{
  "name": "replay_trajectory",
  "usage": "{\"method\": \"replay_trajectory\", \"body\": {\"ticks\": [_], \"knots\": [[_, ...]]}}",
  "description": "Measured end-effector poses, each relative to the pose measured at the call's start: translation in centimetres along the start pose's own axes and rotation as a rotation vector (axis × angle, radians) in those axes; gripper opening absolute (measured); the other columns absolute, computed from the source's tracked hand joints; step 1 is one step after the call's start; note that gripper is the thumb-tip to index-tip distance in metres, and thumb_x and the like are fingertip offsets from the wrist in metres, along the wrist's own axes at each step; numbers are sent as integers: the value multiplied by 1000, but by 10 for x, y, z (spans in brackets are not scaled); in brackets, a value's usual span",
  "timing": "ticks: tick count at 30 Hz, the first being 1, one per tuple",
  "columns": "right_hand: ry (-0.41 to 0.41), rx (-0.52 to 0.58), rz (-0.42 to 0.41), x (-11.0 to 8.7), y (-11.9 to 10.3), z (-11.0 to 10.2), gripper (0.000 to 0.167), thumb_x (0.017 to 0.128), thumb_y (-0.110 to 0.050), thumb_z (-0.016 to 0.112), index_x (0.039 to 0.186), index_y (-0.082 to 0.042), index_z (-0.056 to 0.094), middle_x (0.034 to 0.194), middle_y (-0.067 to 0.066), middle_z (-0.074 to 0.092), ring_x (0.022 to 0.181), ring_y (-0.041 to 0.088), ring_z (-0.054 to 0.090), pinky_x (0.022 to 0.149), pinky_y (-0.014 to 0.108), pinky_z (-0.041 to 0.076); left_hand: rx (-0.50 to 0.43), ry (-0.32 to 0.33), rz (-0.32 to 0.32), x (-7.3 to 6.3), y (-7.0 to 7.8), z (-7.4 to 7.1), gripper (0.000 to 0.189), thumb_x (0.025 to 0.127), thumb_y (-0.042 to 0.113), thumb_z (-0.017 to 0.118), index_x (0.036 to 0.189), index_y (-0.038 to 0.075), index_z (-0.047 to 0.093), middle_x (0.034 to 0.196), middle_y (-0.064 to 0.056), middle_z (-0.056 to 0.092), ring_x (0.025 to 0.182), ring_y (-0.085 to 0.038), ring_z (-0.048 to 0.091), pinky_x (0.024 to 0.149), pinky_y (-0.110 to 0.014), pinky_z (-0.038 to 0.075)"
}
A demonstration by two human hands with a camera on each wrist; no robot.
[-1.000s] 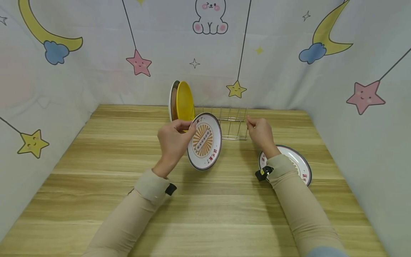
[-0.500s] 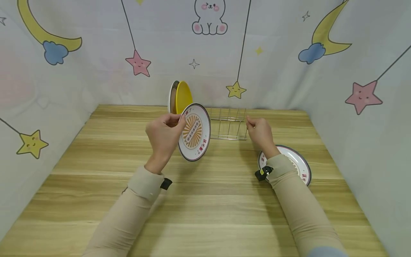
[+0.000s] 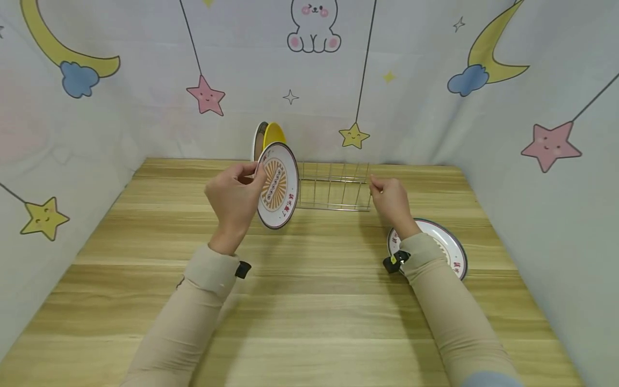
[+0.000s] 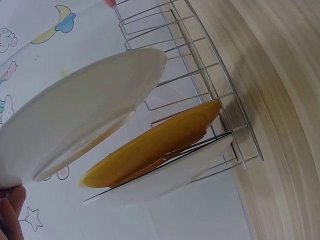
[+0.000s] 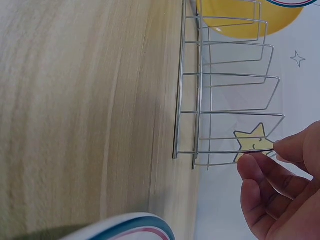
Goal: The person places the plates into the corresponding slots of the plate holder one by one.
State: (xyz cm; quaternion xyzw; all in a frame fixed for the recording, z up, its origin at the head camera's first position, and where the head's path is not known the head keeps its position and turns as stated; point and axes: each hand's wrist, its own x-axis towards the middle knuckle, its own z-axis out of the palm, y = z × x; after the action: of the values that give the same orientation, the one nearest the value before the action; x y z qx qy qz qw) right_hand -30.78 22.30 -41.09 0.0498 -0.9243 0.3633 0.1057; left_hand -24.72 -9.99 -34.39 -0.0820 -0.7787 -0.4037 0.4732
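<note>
A staged booth, shown by cartoon-printed cloth (image 3: 256, 59) on three sides of a wood-grain tabletop (image 3: 314, 312).

Left grip (image 3: 235, 199), right grip (image 3: 390, 200): 2 thumb-and-finger pinches

- the rack (image 3: 338, 208) stands on the worktop (image 3: 309, 322) near its far edge, with the backdrop (image 3: 251, 48) behind it and along both sides
- in the rack's left end two dishes stand side by side: the end plate (image 4: 170, 180) outermost on the left, the inner dish (image 3: 274, 133) just right of it
- the held plate (image 3: 279, 188) is before the inner dish, partly hiding it in the head view, and apart from it
- the left grip (image 3: 235, 196) is at the held plate's left rim
- the right grip (image 3: 390, 199) is on the rack's right end
- the lying plate (image 3: 450, 244) is on the worktop, right of the rack and nearer the person, partly beneath the right sleeve (image 3: 447, 295)
</note>
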Motion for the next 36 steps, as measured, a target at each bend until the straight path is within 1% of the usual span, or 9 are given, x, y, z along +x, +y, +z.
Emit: {"method": "replay_trajectory", "body": {"ticks": [5, 7, 9, 12, 15, 20, 24, 27, 36], "knots": [[-11, 2, 11, 1, 2, 0, 31, 100, -13, 58, 130, -8, 63, 106, 11, 73, 47, 12, 40, 44, 26, 33, 8, 3, 43, 2, -2, 5, 15, 86, 11, 71, 81, -2, 77, 74, -12, 73, 55, -21, 68, 49, -30, 53], [-10, -4, 10, 1, 3, 1, 31, 100, -14, 58, 130, -8, 64, 106, 10, 73, 47, 12, 40, 44, 26, 33, -3, 8, 53, 3, -4, 8, 14, 86, 9, 70, 81, -3, 76, 73, -13, 73, 55, -21, 68, 49, -33, 54], [-13, -5, 9, 2, 3, 2, 31, 100, -14, 58, 130, -9, 64, 106, 10, 73, 46, 12, 40, 44, 26, 33, -20, 15, 48, 2, -6, 11, 13, 86, 9, 71, 81, -3, 76, 72, -12, 72, 55, -20, 68, 50, -29, 54], [-14, -7, 6, 2, 3, 2, 31, 100, -14, 58, 130, -9, 64, 106, 9, 73, 46, 12, 39, 44, 26, 33, -75, 16, 21, -1, -9, 17, 12, 87, 9, 73, 84, -2, 76, 74, -11, 73, 58, -19, 68, 54, -19, 51], [-16, -5, 11, 2, 3, 2, 31, 100, -14, 57, 131, -9, 63, 103, 9, 74, 45, 11, 37, 42, 25, 31, -120, -6, -11, -5, -9, 21, 13, 88, 10, 74, 87, -2, 76, 78, -10, 73, 62, -19, 69, 58, -12, 50], [-11, -2, 14, 2, 4, 2, 31, 100, -14, 57, 131, -9, 63, 98, 9, 74, 45, 11, 37, 42, 24, 31, -185, -56, -61, -14, -8, 29, 13, 88, 9, 74, 92, -3, 75, 84, -11, 74, 66, -19, 70, 61, -17, 54], [-13, 4, 13, 3, 4, 2, 31, 100, -13, 57, 130, -9, 63, 96, 11, 74, 46, 11, 40, 42, 24, 32, -214, -77, -78, -19, -9, 35, 12, 87, 7, 74, 93, -3, 74, 88, -13, 75, 69, -20, 71, 61, -26, 58], [-4, 0, 6, 2, 4, 1, 31, 100, -13, 58, 130, -8, 64, 96, 11, 74, 47, 12, 41, 43, 25, 33, -229, -81, -97, -22, -10, 41, 11, 87, 5, 74, 94, -3, 74, 90, -13, 74, 71, -21, 72, 62, -29, 59], [11, -12, -13, 4, 5, 2, 30, 99, -12, 59, 128, -7, 65, 93, 10, 74, 48, 12, 42, 43, 25, 33, -278, -97, -136, -32, -16, 51, 13, 88, 3, 72, 98, -5, 73, 94, -16, 74, 75, -25, 72, 63, -18, 56]]}}
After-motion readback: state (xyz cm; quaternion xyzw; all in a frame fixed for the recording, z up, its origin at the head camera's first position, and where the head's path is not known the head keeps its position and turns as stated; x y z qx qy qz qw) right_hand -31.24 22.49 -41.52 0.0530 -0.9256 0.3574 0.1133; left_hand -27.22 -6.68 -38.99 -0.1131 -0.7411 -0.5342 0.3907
